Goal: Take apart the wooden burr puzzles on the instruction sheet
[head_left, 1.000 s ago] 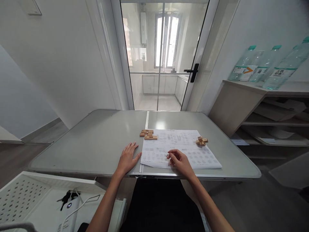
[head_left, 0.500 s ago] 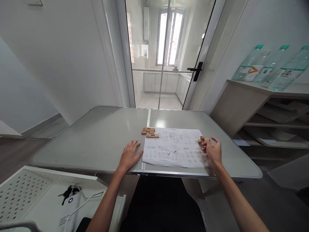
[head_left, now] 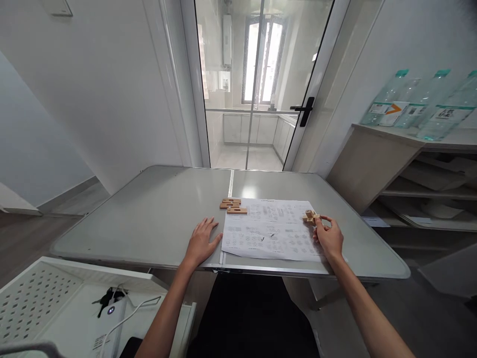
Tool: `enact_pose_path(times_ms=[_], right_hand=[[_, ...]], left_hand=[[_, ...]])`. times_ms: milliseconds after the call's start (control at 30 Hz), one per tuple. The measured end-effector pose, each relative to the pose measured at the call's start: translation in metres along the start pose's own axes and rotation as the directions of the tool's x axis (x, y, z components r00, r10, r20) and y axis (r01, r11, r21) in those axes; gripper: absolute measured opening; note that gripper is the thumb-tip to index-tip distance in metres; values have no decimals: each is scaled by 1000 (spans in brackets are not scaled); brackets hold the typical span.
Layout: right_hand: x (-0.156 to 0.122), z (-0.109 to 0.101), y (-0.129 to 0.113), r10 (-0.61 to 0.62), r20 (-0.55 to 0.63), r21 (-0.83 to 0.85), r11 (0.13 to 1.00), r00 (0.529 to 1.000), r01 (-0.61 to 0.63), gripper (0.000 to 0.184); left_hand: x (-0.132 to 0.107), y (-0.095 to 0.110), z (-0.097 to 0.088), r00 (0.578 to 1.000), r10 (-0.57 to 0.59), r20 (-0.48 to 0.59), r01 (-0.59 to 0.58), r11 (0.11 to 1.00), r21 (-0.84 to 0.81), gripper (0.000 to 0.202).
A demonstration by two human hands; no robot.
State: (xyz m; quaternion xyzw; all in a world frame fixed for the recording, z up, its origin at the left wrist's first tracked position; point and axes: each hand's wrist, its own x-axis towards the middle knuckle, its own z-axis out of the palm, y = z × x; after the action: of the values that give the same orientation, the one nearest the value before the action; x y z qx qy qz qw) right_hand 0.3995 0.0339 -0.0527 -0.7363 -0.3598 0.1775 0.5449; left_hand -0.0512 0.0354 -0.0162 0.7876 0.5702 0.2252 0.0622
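A printed instruction sheet [head_left: 272, 228] lies on the grey table [head_left: 156, 219]. My left hand [head_left: 201, 242] rests flat and open on the table beside the sheet's left edge. My right hand [head_left: 328, 234] pinches a small assembled wooden puzzle [head_left: 310, 216] at the sheet's right edge, fingers closed on it. Loose flat wooden puzzle pieces [head_left: 233, 205] lie at the sheet's far left corner.
A white perforated cart [head_left: 55, 303] with a power bank and cables stands at lower left. Wooden shelving [head_left: 417, 169] with water bottles [head_left: 406, 102] on top stands at right. A glass door [head_left: 257, 84] is behind the table.
My right hand moved from the sheet's near middle to the right edge and closed on the wooden puzzle. The left hand stayed in place.
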Motion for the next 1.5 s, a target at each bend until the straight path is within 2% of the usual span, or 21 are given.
enact_pose_path(times_ms=[233,367,467,567,667,733,800,867,1000,1067,1133,1233,1367,1500], right_hand=[[1,0,4,-79,3,-50,996,997,79,72],[-3,-1,-1,-144,19,-67,987,989,144,74],[-18,-1,-16,-224,94,-4,974,970,226,68],[-44,6,-38,-313,226,92,950,922,299,56],[-73,17,-65,-399,369,230,914,839,333,46],[-91,26,-81,-441,469,334,891,765,309,40],[-106,35,-95,-467,522,417,870,714,263,36],[-119,43,-105,-476,562,485,852,676,197,34],[-137,53,-114,-472,600,559,825,646,83,30],[-141,55,-115,-469,622,565,823,627,55,30],[-142,56,-115,-456,652,542,839,606,49,32],[-140,57,-114,-415,691,457,885,592,87,36],[-138,59,-114,-392,704,372,914,593,163,39],[-138,60,-114,-429,693,365,902,579,232,39]], left_hand=[[-1,1,1,1000,-7,17,7,1000,8,48],[0,-1,1,1000,1,-6,-1,1000,-23,44],[-2,7,-4,995,8,-95,-17,995,-97,38],[-5,30,-12,985,48,-164,-89,963,-255,33],[-6,62,-14,993,114,-38,-117,854,-507,39],[-5,82,-10,986,159,59,-80,744,-663,54],[-1,96,-4,977,185,107,-34,629,-777,72],[3,103,0,977,176,120,7,538,-843,80],[5,105,3,978,170,119,45,384,-922,64],[3,103,3,981,150,120,64,336,-940,58],[0,101,4,986,99,131,90,343,-935,62],[-4,97,9,989,28,148,124,404,-906,67],[-5,94,13,984,15,179,155,442,-883,69],[-6,93,14,981,20,191,161,458,-874,69]])
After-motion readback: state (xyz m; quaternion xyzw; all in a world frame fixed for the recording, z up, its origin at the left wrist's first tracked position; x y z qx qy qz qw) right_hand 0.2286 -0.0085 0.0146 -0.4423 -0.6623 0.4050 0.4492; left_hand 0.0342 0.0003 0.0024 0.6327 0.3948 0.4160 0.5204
